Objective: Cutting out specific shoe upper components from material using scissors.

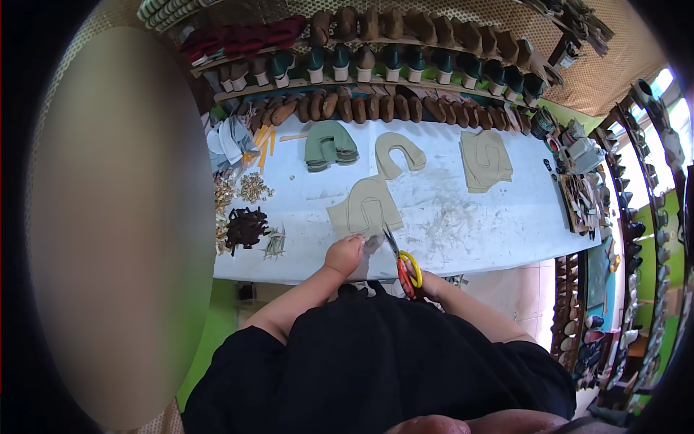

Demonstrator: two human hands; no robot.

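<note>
My left hand (345, 253) grips the near edge of a beige sheet (390, 197), which has a horseshoe outline drawn on it. In my right hand (431, 285) is a pair of scissors (407, 273) with red and yellow handles. Its blades point away from me and meet the sheet's near right edge; whether they are parted is hard to make out. Beyond the sheet lies a beige horseshoe-shaped piece (387, 150). To its left sits a stack of green horseshoe-shaped pieces (329, 147), and to its right more beige sheets (486, 163) bear a similar outline.
The white-covered table (463, 231) carries piles of small metal-coloured pieces (254, 188), dark brown pieces (246, 228) and pale scraps (275, 244) at left. Shelves of brown shoe lasts (394, 108) and green-and-white ones line the back. A large blurred shape (119, 231) covers the far left.
</note>
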